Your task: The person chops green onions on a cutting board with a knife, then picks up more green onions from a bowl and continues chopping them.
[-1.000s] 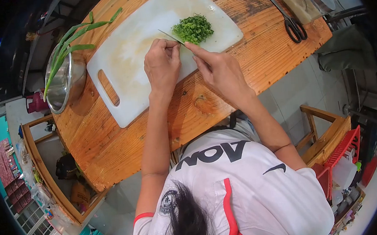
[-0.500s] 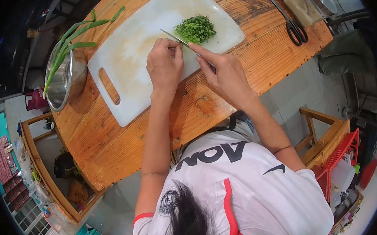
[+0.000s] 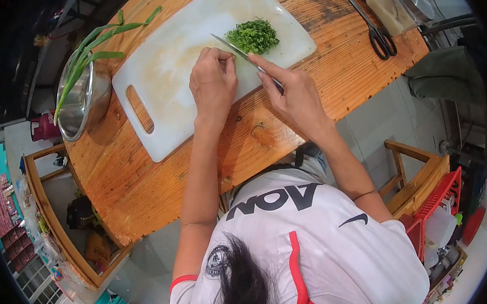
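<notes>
Knife [image 3: 235,47] sits in the right hand [image 3: 293,97], whose grip is closed round the handle with the forefinger stretched along the spine; the blade lies slanted over the board [image 3: 175,61], its edge just beside the chopped greens [image 3: 253,35] heaped at the board's 2 o'clock corner. Left hand [image 3: 212,83] rests curled on the board, fingers tucked against the blade; whether it pins anything I cannot tell. Bowl [image 3: 81,98] with scallions [image 3: 92,47] stands at 9 o'clock on the tabletop [image 3: 327,50], scissors [image 3: 375,27] at 3 o'clock.
</notes>
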The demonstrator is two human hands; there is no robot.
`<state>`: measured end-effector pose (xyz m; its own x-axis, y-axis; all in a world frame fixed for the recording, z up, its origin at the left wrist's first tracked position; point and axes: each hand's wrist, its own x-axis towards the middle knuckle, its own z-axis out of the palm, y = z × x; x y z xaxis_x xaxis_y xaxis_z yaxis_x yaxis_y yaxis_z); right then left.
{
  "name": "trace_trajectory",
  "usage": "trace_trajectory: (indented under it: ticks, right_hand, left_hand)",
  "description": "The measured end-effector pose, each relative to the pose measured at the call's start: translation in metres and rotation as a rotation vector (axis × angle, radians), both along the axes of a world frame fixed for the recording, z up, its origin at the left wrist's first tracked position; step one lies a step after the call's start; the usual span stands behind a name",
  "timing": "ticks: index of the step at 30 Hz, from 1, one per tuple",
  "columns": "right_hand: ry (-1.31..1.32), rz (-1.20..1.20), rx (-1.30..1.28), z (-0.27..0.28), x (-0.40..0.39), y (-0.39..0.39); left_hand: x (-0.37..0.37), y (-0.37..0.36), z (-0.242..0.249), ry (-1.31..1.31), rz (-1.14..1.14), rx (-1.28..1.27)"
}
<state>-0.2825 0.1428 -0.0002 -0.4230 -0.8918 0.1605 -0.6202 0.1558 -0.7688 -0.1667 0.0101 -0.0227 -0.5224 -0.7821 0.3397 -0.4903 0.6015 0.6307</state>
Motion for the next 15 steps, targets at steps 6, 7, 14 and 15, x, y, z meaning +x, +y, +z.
trace_trajectory:
  ticks: [6, 7, 14, 15]
  right_hand:
    - [0.042, 0.017, -0.080, -0.008, 0.005, -0.004]
    - [0.031, 0.015, -0.080, -0.011, 0.007, -0.006]
    - [-0.016, -0.009, -0.117, -0.013, 0.004, -0.013]
    - [-0.026, -0.013, -0.123, -0.012, 0.004, -0.011]
  left_hand:
    - [-0.001, 0.001, 0.002, -0.012, 0.023, 0.062]
    - [0.000, 0.002, 0.001, -0.021, 0.022, 0.050]
    - [0.000, 0.001, 0.002, -0.032, 0.024, 0.035]
    - [0.000, 0.003, 0.002, -0.032, 0.030, 0.054]
